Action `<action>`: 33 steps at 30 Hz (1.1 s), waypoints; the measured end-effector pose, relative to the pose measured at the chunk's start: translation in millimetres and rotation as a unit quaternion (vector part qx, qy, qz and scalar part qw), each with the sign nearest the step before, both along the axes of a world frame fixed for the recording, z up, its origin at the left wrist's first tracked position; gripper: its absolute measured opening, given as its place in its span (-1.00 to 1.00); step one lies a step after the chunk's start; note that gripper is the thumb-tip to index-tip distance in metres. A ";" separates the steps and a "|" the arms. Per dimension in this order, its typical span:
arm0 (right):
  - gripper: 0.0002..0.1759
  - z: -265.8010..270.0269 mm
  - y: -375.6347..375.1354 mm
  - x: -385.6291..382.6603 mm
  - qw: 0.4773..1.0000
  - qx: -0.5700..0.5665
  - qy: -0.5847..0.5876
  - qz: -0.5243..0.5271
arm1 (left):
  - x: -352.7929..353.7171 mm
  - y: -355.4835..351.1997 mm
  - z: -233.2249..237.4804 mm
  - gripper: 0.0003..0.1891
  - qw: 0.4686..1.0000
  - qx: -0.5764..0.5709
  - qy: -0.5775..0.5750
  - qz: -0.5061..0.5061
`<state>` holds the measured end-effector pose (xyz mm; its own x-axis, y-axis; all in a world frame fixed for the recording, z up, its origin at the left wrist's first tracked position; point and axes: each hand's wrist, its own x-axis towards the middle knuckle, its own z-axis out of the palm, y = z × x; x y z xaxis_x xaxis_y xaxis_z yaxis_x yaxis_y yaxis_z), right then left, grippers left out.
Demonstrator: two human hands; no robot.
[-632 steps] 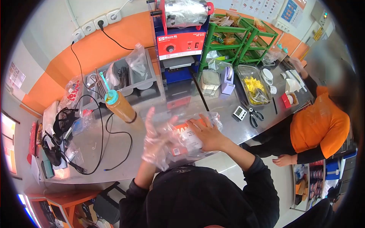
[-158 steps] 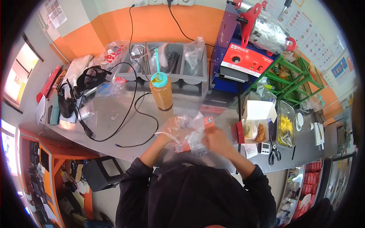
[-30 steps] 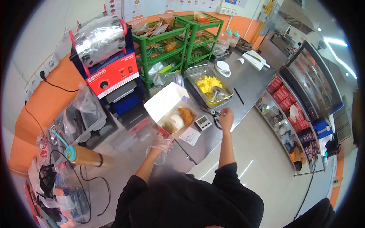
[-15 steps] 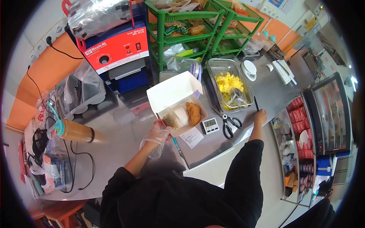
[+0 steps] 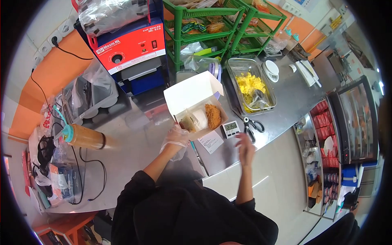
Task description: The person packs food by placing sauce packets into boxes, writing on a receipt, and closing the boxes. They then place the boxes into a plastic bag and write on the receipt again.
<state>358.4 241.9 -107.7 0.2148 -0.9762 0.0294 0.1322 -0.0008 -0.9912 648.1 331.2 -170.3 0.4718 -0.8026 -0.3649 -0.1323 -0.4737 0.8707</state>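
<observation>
"Where is the left hand [image 5: 176,139]?"

"It's in a loose clear glove at the near corner of the open white food box [image 5: 192,96], which sits on the steel desk [image 5: 126,161]. The fingers touch the box wall, but the glove hides whether the grip is closed on it."

"What's in the box?"

"A fried chicken piece [image 5: 212,115], with a white wrapped portion [image 5: 200,119] touching it. There is something greenish [image 5: 188,123] nearest the glove."

"And the right hand [image 5: 246,149]?"

"It's bare and blurred, in the air near and to the right of the box. The grip is open, with flat fingers holding nothing."

"What's around the box?"

"A digital timer [image 5: 231,128] sits just right of it, and scissors [image 5: 254,125] are past that. A paper slip [image 5: 211,141] lies against its near side. A steel tray [image 5: 241,61] of yellow food is at its far right. A red cup sealer [image 5: 130,45] stands behind it."
</observation>
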 end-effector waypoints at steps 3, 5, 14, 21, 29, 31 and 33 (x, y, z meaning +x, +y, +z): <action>-0.77 10.3 41.3 57.0 0.901 -0.268 0.339 0.049 | 3.2 -7.0 -45.0 -0.69 0.998 -0.050 -0.022 0.015; -0.70 2.0 51.0 77.0 0.870 -0.272 0.413 0.007 | 3.6 -6.9 -25.7 -0.70 0.998 -0.048 -0.040 0.020; -0.60 -6.8 72.8 79.7 0.884 -0.148 0.443 -0.018 | 40.0 64.1 49.8 -0.64 0.958 -0.018 -0.287 -0.009; -0.61 14.8 130.6 114.1 0.924 -0.109 0.357 0.082 | 121.2 219.4 82.2 -0.72 0.991 0.082 -0.071 0.078; -0.55 -4.7 176.1 181.2 0.881 -0.225 0.371 0.188 | 141.2 313.4 91.6 -0.66 0.922 0.094 -0.281 0.249; -0.55 -3.9 177.3 185.2 0.873 -0.236 0.376 0.200 | 111.0 312.4 160.0 -0.65 0.938 0.130 -0.214 0.239; -0.55 -3.1 177.6 182.7 0.866 -0.240 0.387 0.207 | 86.3 305.6 176.7 -0.66 0.964 0.100 -0.195 0.147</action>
<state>541.1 419.5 -110.8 0.6801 -0.7260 0.1018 -0.4841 -0.5489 -0.6814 734.4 636.7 6.4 0.8011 -0.5451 -0.2472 -0.2661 -0.6943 0.6687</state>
